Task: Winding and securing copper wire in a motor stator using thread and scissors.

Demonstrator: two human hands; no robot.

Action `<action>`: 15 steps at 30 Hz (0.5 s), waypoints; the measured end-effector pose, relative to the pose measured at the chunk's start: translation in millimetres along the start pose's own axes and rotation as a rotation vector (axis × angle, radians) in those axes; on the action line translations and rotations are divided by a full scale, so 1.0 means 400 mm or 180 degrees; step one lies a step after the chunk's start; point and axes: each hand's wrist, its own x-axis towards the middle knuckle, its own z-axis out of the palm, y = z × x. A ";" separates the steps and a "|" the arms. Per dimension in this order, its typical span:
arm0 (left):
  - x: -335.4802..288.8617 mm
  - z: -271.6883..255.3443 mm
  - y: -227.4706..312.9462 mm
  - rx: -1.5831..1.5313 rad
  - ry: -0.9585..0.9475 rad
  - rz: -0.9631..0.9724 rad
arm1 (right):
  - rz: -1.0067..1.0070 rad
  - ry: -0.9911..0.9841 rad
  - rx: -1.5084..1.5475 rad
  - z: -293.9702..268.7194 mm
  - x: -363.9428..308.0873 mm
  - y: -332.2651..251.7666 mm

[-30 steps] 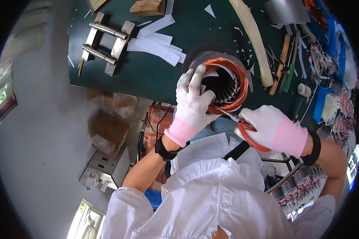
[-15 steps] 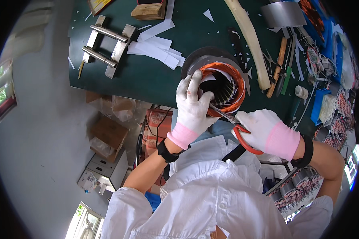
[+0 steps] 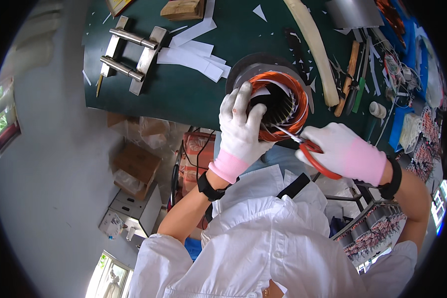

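A motor stator [image 3: 300, 111] with a ring of orange copper windings sits at the near edge of the green table, tilted so its slotted bore shows. My left hand [image 3: 236, 121], in a white glove with a pink cuff, grips the ring's left side, with the thumb reaching into the bore. In my right hand [image 3: 340, 149], gloved alike, is a pair of red-handled scissors [image 3: 319, 165]. The blades point up and left, their tips at the near inner rim of the windings. White insulating paper [image 3: 262, 93] shows inside the ring. A dark round plate [image 3: 238, 69] lies behind the stator.
Paper strips [image 3: 196, 60] and a metal two-bar stand [image 3: 134, 54] lie to the left. A long pale wooden stick [image 3: 315, 49], hand tools [image 3: 352, 79] and a metal cylinder [image 3: 355, 14] are at the right. A wooden block [image 3: 182, 10] stands farther back.
My right hand and the scissors have shifted right, showing more of the blades. The stator has tipped or turned slightly under my left hand, which keeps its hold.
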 end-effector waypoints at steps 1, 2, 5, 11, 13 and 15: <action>0.000 -0.003 0.001 0.0012 -0.0004 -0.0023 | -0.0036 0.0026 0.0026 -0.009 -0.009 0.002; 0.005 -0.008 0.004 -0.0020 -0.0051 -0.0035 | -0.0051 0.0004 0.0029 -0.012 -0.017 -0.003; -0.001 0.000 -0.012 -0.0175 0.0005 0.0056 | -0.0348 0.0105 -0.0074 -0.009 -0.043 -0.023; -0.002 0.003 -0.026 -0.0548 0.0070 0.0229 | -0.0338 0.0299 -0.0631 0.019 -0.020 -0.006; 0.002 -0.005 -0.022 -0.0605 -0.0135 0.0123 | -0.0365 0.0339 -0.0753 0.018 -0.015 -0.005; 0.000 -0.005 -0.019 -0.0517 -0.0160 0.0070 | -0.0357 0.0203 -0.0708 0.010 -0.011 -0.005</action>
